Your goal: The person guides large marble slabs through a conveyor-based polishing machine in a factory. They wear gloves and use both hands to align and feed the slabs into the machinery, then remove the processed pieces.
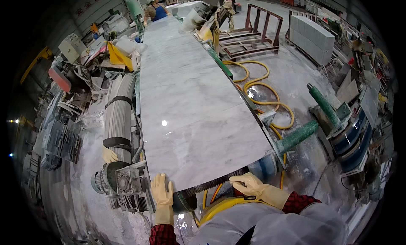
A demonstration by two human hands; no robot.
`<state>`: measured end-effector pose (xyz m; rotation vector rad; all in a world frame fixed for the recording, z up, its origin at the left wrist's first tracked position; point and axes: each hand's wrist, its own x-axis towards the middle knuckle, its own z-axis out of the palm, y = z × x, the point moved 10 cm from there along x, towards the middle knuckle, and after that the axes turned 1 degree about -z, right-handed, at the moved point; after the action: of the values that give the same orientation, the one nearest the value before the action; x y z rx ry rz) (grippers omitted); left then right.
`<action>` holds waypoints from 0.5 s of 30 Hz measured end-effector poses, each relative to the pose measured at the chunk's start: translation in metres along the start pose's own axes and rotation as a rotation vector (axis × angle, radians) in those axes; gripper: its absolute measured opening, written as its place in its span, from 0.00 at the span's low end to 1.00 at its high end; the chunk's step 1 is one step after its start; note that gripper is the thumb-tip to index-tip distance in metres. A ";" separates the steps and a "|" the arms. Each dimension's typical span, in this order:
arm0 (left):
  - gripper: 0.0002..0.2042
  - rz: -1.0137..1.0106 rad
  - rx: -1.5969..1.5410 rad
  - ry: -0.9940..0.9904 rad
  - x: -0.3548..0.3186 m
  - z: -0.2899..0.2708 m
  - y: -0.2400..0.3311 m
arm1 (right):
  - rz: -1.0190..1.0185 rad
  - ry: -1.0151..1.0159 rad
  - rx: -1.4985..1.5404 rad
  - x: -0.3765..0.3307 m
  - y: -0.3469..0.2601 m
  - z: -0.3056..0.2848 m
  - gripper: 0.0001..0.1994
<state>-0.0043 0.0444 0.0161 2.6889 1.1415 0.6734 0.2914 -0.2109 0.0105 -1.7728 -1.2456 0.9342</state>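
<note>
A long white marble slab (194,105) with grey veining lies flat in front of me and stretches away toward the far end. My left hand (161,193), in a cream rubber glove, is at the slab's near left corner with its fingers stretched upward and nothing in it. My right hand (253,188), gloved alike, is by the near edge toward the right. Its fingers point left, stretched out, and I see nothing held. Beneath the near edge, between my hands, shows a dark ridged roller (211,185).
A motor with gearbox (122,183) stands left of the slab, a loose glove (110,154) beside it. Yellow hoses (270,91) coil on the wet floor at right, near a green cylinder (298,136). A person (156,10) stands at the far end. A rusty metal rack (253,34) is beyond.
</note>
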 end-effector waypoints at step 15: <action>0.29 -0.003 -0.020 -0.146 -0.001 0.010 -0.018 | 0.618 0.244 1.257 0.052 0.059 0.116 0.37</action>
<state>-0.0122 0.0566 0.0019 2.6692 1.0956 0.4761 0.2257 -0.1553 -0.1002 -1.1084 0.1842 1.3441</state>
